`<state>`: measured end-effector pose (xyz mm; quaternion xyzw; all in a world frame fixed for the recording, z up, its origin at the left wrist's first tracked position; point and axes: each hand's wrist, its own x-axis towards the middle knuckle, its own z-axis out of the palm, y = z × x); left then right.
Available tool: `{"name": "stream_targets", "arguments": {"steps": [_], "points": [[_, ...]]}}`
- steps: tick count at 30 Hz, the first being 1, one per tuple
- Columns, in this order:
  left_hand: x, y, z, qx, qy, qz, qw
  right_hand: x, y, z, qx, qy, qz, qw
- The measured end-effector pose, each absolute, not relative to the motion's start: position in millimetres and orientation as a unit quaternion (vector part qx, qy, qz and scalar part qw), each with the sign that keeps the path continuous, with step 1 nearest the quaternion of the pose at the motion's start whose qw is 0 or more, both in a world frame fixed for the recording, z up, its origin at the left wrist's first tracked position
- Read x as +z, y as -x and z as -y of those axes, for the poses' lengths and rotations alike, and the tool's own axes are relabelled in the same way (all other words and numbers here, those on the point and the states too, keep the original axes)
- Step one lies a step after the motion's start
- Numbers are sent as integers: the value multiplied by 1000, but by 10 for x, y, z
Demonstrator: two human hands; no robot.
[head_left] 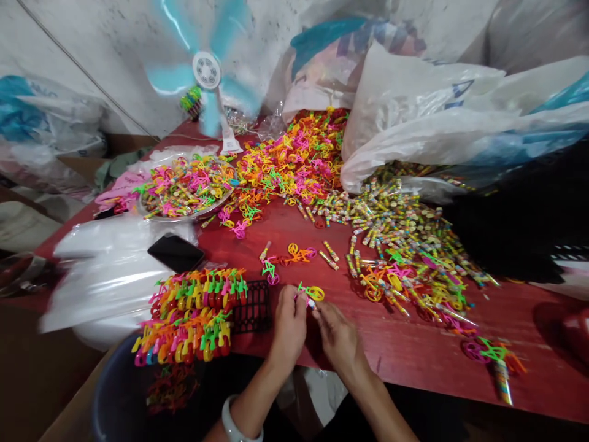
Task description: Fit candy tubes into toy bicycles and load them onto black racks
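Observation:
Near the table's front edge, my left hand (291, 316) is closed on a small toy bicycle (315, 293) with a green frame and a yellow wheel. Close on its right, my right hand (338, 331) pinches a small tube (311, 304) against the bicycle; its fingers hide most of the tube. To the left, rows of assembled colourful bicycles (197, 294) stand in a black rack (257, 306). Just beyond my hands lie a green and purple bicycle (270, 271), an orange one (299, 254) and a few loose candy tubes (329, 256).
A large pile of candy tubes (405, 221) spreads at the right, bicycles (299, 159) heap behind, and a full bowl (188, 215) sits at the left. A phone (175, 252), a fan (207, 70), a white sack (414, 92) and a blue tub (108, 393) surround the work area.

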<state>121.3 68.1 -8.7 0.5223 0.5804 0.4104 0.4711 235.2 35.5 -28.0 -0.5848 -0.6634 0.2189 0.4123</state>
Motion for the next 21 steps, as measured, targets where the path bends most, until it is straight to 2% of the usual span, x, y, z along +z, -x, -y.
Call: {"name": "stream_targets", "arguments": {"steps": [3, 7, 12, 14, 16, 19, 21], "points": [[-131, -1233, -654, 400, -533, -594, 451, -287, -2296, -317, 210, 588, 658, 420], [-131, -1203, -631, 388, -561, -589, 434, -247, -2255, -292, 262, 563, 663, 417], [-55, -1200, -767, 351, -609, -549, 453, -194, -2442, -314, 280, 594, 620, 429], [-18, -1224, -916, 345, -644, -538, 421, -126, -2696, -340, 212, 651, 577, 445], [0, -1260, -1100, 350, -680, -549, 337, -25, -3015, -378, 78, 719, 530, 442], [-24, -1327, -1349, 307, -719, -580, 230, 121, -3387, -467, -143, 769, 493, 380], [-61, -1361, -1444, 272, -731, -585, 221, 156, -3434, -561, -241, 756, 485, 367]]}}
